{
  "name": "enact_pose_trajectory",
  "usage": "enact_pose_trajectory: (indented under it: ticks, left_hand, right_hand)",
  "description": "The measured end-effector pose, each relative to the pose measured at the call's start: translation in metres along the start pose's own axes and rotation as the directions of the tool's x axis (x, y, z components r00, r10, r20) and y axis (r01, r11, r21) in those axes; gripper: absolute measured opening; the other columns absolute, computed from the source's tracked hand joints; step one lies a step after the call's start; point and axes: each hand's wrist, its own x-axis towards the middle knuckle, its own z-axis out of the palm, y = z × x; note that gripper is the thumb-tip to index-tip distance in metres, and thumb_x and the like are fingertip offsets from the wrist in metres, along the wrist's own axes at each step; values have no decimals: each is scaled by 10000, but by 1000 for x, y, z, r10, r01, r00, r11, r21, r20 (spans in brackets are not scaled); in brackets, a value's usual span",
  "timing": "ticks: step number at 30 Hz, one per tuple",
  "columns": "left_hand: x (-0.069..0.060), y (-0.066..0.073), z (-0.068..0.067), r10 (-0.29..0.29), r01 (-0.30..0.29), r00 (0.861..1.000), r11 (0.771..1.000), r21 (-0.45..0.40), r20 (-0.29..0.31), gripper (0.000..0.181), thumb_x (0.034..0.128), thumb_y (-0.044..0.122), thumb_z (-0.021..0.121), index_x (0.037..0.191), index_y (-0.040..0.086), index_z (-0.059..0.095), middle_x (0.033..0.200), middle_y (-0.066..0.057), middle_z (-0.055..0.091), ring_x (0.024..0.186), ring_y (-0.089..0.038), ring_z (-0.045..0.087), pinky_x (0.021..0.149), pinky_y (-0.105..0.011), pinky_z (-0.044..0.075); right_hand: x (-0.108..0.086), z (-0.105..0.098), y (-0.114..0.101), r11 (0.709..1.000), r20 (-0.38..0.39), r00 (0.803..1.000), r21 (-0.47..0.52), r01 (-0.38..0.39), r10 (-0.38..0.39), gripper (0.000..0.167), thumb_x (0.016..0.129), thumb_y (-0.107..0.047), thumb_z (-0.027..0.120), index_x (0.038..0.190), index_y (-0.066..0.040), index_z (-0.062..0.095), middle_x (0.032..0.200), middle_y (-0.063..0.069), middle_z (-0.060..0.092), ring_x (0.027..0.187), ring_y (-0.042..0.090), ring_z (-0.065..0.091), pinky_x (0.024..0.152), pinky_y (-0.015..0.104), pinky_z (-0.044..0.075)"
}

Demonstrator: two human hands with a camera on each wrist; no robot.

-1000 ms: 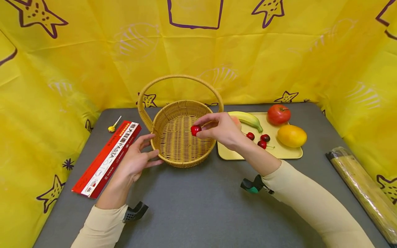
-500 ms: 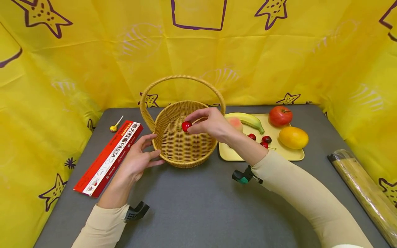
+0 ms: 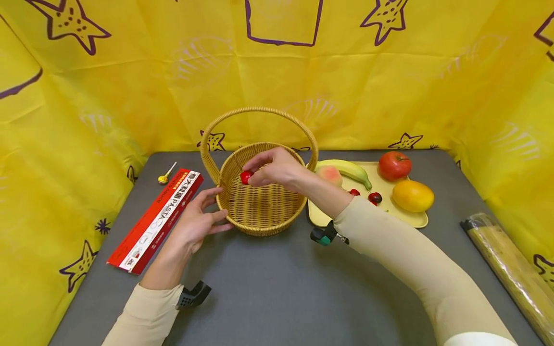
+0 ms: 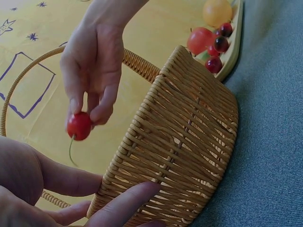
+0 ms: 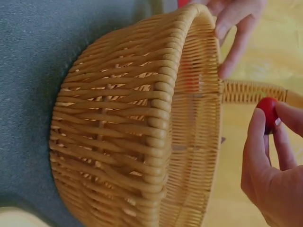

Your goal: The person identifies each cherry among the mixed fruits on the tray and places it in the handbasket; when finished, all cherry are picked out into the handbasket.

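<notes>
In the head view, the right hand [image 3: 277, 168] pinches a red cherry [image 3: 246, 177] between thumb and fingertips, over the inside of the wicker basket [image 3: 261, 231] near mid-frame; so small and round a thing probably suits a fingertip hold. The left hand [image 3: 196, 221], at centre left, rests spread, fairly straight fingers on the near-left rim, presumably to steady a light basket; how hard they press I cannot tell. At right, a cream tray [image 3: 413, 222] bears a banana [image 3: 348, 167], a peach [image 3: 330, 176], a tomato [image 3: 395, 165], a yellow fruit [image 3: 413, 196] and more cherries [image 3: 375, 198]; its raised edge likely keeps round fruit from rolling. The red box [image 3: 153, 223] lies slantwise just beyond the left hand, a lollipop [image 3: 163, 179] near its upper end, and a clear packet [image 3: 504, 264] runs along the right edge. The basket's handle [image 3: 259, 110] arches behind the right hand, which comes in from the right below that arch, while grey tabletop [image 3: 259, 288] stretches across the lower middle, giving both forearms room. In the left wrist view, turned sideways, the cherry hangs apart from the basket at centre left, its stem [image 4: 72, 151] free; at the bottom, one left finger lies along the outer wall and another meets the rim. In the right wrist view, the cherry is at right, beyond the rim and overlapping the handle's foot, with a visible gap between it and the rim's edge.
</notes>
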Motion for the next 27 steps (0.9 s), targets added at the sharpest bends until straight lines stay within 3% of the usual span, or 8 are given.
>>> enact_pose_trajectory:
  ticks: [11,20,27]
  left_hand:
    - [3,-2,0,-5,5,1000,1000,6,-1,644,1039,-41,529,1621,67,274,1645,-258,241,1217,-390,619,858,-391,667]
    - [2,-1,0,-2,2,1000,1000,-12,-11,642,1034,-60,529,1615,60,282,1640,-264,240,1162,-341,639,843,-390,671]
    - [2,-1,0,0,0,1000,1000,-9,-9,641,1037,-54,526,1617,62,279,1640,-265,237,1185,-357,629,855,-392,668]
  right_hand:
    - [23,3,6,998,88,995,-44,-42,46,301,819,92,775,1103,-9,762,1049,127,700,899,216,705,835,346,666]
    - [40,1,9,994,119,990,-79,-69,78,311,832,95,764,1127,-1,750,1057,122,666,934,222,673,1071,556,563]
    - [49,4,8,993,143,986,-96,-73,87,299,841,107,752,1130,32,736,1029,118,650,936,221,657,1046,513,589]
